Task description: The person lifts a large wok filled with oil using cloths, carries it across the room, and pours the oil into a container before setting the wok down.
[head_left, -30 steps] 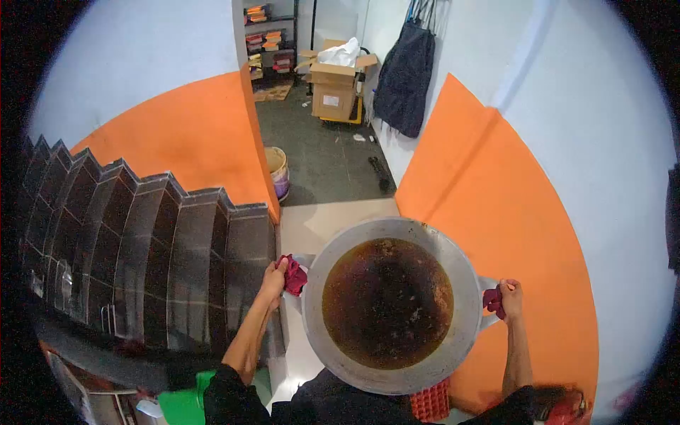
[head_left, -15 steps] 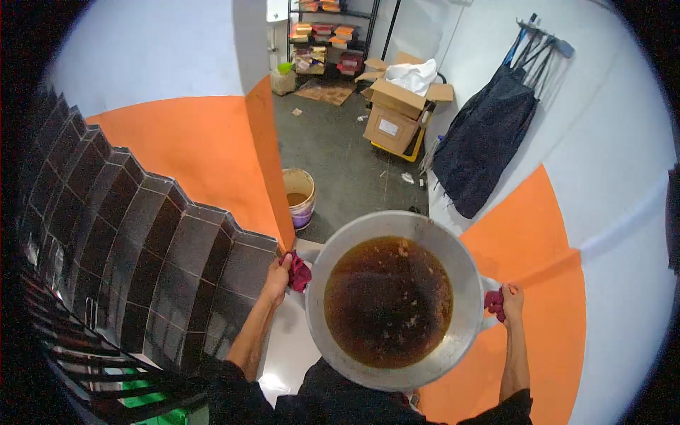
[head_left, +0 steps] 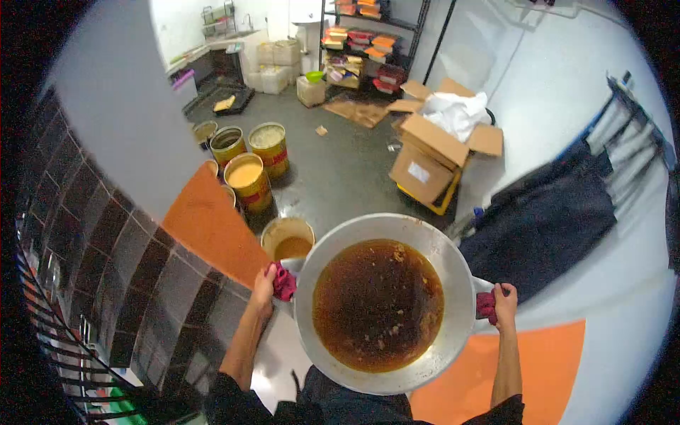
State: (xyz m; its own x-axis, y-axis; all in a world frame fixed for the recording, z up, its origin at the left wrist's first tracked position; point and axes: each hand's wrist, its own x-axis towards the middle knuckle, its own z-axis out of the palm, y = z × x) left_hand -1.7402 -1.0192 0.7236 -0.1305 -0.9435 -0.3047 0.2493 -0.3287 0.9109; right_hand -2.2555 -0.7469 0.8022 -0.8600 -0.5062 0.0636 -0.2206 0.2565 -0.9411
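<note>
A large round metal pan (head_left: 453,283) is held in front of my body by its two side handles. Dark brown oily liquid (head_left: 375,304) with several light crumbs floating in it fills its middle. My left hand (head_left: 264,285) is closed on the left handle through a crumpled dark red cloth (head_left: 284,282). On the other side my right hand (head_left: 505,304) grips the right handle with a second red cloth (head_left: 486,306) between. Both handles are partly hidden by the cloths.
Just beyond the pan stands a bucket (head_left: 283,234) with brown liquid. Several yellow tins (head_left: 248,180) stand past the orange-based wall corner. An open cardboard box (head_left: 425,159) sits on a yellow trolley; dark aprons (head_left: 545,219) hang at right. Tiled steps (head_left: 149,276) are at left. Shelves (head_left: 368,49) stand behind.
My view has moved forward past the wall corner, so the tins and a sink area now show. The bucket, box and aprons appear closer. Both hands keep hold of the pan.
</note>
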